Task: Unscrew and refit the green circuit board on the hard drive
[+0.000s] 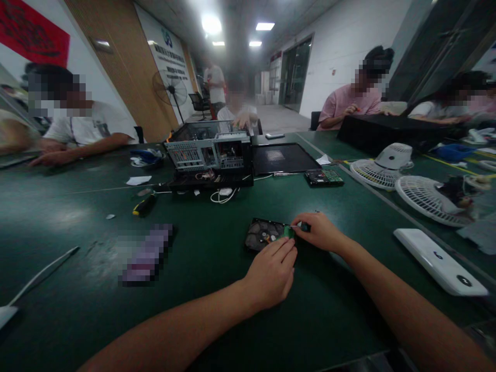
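Note:
A hard disk drive [258, 238] lies on the green table in front of me, its dark underside and a small green circuit board facing up. My left hand [273, 268] grips the drive's near right side, fingertips close together over the board. In my right hand [320, 231] is a small screwdriver [305, 226] with a dark handle. Its thin metal shaft points left at the drive's right end, by the green board. The fingers of the right hand are wrapped round the handle; whether the tip sits in a screw is too small to tell.
An opened computer case [211, 155] stands beyond the drive, beside a black side panel [284, 157]. Another hard drive [324, 178] lies behind. A yellow-black screwdriver [143, 205] and a blurred purple phone-shaped object [148, 254] are left; fan parts [374, 173] and a white casing [439, 261] right. People sit around.

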Available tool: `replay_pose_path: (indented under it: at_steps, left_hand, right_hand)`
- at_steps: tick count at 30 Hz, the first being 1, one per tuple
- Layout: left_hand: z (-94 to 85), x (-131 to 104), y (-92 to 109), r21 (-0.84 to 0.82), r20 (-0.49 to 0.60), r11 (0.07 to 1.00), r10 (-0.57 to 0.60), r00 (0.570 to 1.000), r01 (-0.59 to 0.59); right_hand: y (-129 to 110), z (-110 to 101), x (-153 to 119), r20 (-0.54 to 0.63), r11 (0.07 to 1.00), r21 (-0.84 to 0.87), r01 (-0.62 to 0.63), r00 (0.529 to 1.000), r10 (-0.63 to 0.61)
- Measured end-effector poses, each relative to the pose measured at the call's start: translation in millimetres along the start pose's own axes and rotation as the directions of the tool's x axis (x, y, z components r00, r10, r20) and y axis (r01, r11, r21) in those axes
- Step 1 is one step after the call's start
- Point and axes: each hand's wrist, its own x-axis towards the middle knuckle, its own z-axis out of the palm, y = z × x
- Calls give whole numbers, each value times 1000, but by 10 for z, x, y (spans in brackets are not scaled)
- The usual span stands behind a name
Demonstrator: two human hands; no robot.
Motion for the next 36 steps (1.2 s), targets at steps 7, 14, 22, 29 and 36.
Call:
replay_pose_path:
  at_steps: [7, 14, 22, 29, 36]
  left_hand:
    - [11, -4, 2, -6, -18, 1000, 4, 1000, -4]
    - [-10, -3, 9, -8, -9, 1000, 3, 1000, -3]
    - [12, -7, -5, 8, -4, 1000, 1, 1000, -1]
    - [27, -4, 3, 9, -29, 1000, 2, 1000, -1]
    - [15, 0, 11, 6, -34, 1000, 3, 999, -3]
  right_hand:
    - [-73, 17, 9, 12, 1000, 0, 12, 1000, -12]
    - [-125, 35, 21, 17, 1000, 30, 6, 1000, -7]
    - [-105, 37, 25, -44, 1000, 10, -23, 999, 24]
    - [-175, 78, 65, -94, 999, 41, 34, 995, -30]
    - [-271, 169, 129, -62, 999, -3, -35, 998, 34]
